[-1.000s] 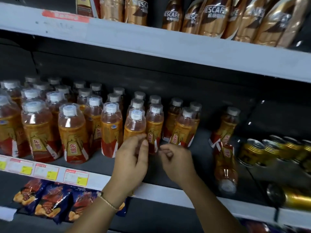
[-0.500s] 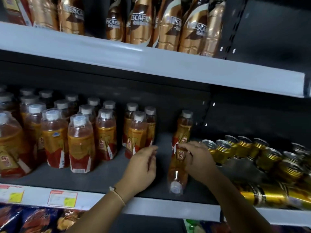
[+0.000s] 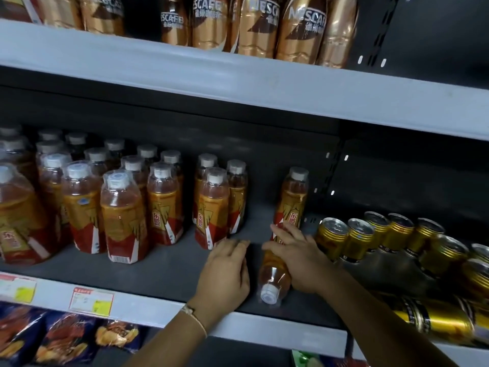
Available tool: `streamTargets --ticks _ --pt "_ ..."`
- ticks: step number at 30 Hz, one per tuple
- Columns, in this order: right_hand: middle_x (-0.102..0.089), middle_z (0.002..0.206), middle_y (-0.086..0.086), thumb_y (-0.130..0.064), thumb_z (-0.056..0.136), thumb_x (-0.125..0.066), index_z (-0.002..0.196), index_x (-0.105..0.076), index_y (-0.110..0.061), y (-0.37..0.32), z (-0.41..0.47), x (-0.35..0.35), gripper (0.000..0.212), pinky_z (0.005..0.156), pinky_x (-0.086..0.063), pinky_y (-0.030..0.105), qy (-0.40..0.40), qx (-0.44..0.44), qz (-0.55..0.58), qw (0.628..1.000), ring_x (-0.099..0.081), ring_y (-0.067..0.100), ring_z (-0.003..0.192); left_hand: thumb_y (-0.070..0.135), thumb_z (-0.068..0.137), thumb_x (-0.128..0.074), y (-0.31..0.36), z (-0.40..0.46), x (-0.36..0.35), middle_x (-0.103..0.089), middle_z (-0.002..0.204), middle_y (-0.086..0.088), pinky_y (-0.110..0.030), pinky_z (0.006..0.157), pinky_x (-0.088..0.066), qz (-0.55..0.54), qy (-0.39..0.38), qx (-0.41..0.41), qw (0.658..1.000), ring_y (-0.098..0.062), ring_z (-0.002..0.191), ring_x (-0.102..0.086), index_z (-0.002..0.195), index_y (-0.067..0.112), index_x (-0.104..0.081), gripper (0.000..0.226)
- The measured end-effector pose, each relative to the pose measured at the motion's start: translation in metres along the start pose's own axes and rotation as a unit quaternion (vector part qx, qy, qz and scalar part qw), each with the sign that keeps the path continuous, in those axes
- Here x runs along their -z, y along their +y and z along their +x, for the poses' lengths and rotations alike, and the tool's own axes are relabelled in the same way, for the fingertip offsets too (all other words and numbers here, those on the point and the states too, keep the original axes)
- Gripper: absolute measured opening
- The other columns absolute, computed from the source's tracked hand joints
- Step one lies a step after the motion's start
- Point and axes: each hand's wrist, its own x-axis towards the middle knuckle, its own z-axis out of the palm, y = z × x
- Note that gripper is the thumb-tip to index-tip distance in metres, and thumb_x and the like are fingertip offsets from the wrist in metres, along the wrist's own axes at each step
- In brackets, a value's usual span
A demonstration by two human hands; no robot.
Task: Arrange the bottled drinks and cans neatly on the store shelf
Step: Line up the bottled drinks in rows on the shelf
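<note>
Dim store shelving (image 3: pixel 264 83) with pale grey edges; dark slotted back panel (image 3: pixel 397 165); price tags (image 3: pixel 91 301) below

"NESCAFE" on gold bottles (image 3: pixel 301 30) on the top shelf, "东鹏" on orange bottles (image 3: pixel 292 205)

On the dark middle shelf (image 3: pixel 169 276), the right hand (image 3: pixel 299 258) grips a fallen bottle (image 3: pixel 275 276) lying with its cap toward the front edge. The left hand (image 3: pixel 227 271) rests flat just beside it, fingers relaxed. One bottle (image 3: pixel 293 200) stands upright behind the fallen one. More bottles (image 3: pixel 121 210) crowd the shelf's left end; gold cans (image 3: pixel 362 239) sit at the right, one can (image 3: pixel 434 321) on its side.
</note>
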Motion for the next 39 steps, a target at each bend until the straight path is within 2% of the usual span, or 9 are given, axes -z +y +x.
streamTargets --ticks 8,12,15,19,23,28,32,37,39 --pt "-0.023 0.157 -0.013 -0.025 0.069 -0.076 0.124 -0.039 -0.050 -0.013 0.005 0.011 0.070 0.118 -0.007 0.063 0.001 -0.036 0.149 0.988 0.002 0.023 0.152 0.035 0.102 -0.034 0.001 -0.010 0.009 -0.053 0.140 0.000 -0.040 0.109 -0.039 -0.148 0.080 -0.015 0.986 -0.013 0.132 -0.044 0.144 0.014 -0.043 0.048" --pt "-0.049 0.127 -0.014 -0.025 0.065 -0.074 0.116 -0.051 -0.042 -0.021 0.009 0.018 0.059 0.109 -0.036 0.045 0.067 -0.025 0.261 0.963 -0.040 0.019 0.131 0.056 0.100 -0.028 0.002 -0.012 0.013 -0.040 0.151 0.003 -0.042 0.113 -0.034 -0.225 0.121 -0.021 0.967 -0.016 0.141 -0.036 0.153 0.022 -0.021 0.063" --pt "-0.062 0.109 -0.013 -0.011 0.057 -0.075 0.106 -0.057 -0.041 -0.028 0.011 0.024 0.060 0.079 -0.049 0.019 0.097 -0.058 0.422 0.900 -0.059 0.004 0.101 0.058 0.099 -0.031 0.000 -0.012 0.013 -0.026 0.158 0.009 -0.038 0.116 -0.029 -0.220 0.136 -0.031 0.966 -0.014 0.146 -0.026 0.153 0.033 -0.009 0.064" --pt "-0.071 0.103 -0.015 -0.007 0.046 -0.083 0.106 -0.060 -0.049 -0.035 0.015 0.022 0.076 0.067 -0.056 0.020 0.094 -0.111 0.589 0.795 -0.067 0.005 0.094 0.058 0.099 -0.030 -0.002 -0.011 0.011 -0.016 0.162 0.009 -0.036 0.119 -0.022 -0.196 0.128 -0.029 0.972 -0.012 0.149 -0.016 0.154 0.037 -0.001 0.065" --pt "-0.073 0.100 -0.017 -0.015 0.042 -0.085 0.113 -0.060 -0.046 -0.040 0.021 0.014 0.081 0.071 -0.054 0.021 0.102 -0.145 0.642 0.746 -0.069 0.001 0.089 0.053 0.100 -0.029 -0.001 -0.010 0.010 -0.014 0.162 0.007 -0.023 0.120 -0.013 -0.174 0.115 -0.004 0.978 -0.008 0.149 -0.011 0.153 0.035 0.001 0.063" --pt "-0.077 0.104 -0.005 -0.013 0.059 -0.091 0.117 -0.066 -0.028 -0.046 0.025 0.003 0.065 0.074 -0.056 0.023 0.120 -0.147 0.692 0.696 -0.072 0.010 0.096 0.017 0.091 -0.047 -0.005 -0.006 0.006 -0.013 0.162 -0.001 -0.032 0.123 -0.014 -0.150 0.076 0.032 0.985 -0.009 0.150 -0.005 0.151 0.022 0.000 0.077" --pt "-0.076 0.108 -0.008 -0.012 0.074 -0.087 0.115 -0.066 -0.029 -0.049 0.027 -0.004 0.050 0.074 -0.057 0.019 0.149 -0.128 0.689 0.698 -0.072 0.009 0.102 0.006 0.085 -0.051 -0.009 -0.005 0.006 -0.013 0.162 0.002 -0.029 0.123 -0.012 -0.141 0.051 0.063 0.987 -0.008 0.150 -0.004 0.155 0.017 -0.007 0.083" --pt "-0.075 0.106 -0.016 -0.013 0.074 -0.088 0.111 -0.066 -0.034 -0.052 0.035 -0.016 0.049 0.082 -0.056 0.023 0.181 -0.134 0.623 0.750 -0.070 0.002 0.101 0.013 0.080 -0.049 -0.008 -0.005 0.006 -0.033 0.151 0.003 -0.028 0.117 -0.026 -0.129 0.058 0.044 0.989 -0.011 0.142 -0.026 0.149 0.010 -0.035 0.069" --pt "-0.075 0.106 -0.015 -0.008 0.075 -0.086 0.110 -0.065 -0.035 -0.053 0.038 -0.024 0.049 0.089 -0.056 0.028 0.183 -0.143 0.606 0.761 -0.069 0.002 0.102 0.011 0.083 -0.051 -0.010 -0.004 0.004 -0.035 0.151 0.001 -0.023 0.115 -0.024 -0.113 0.040 0.051 0.991 -0.012 0.141 -0.029 0.148 0.009 -0.035 0.067"
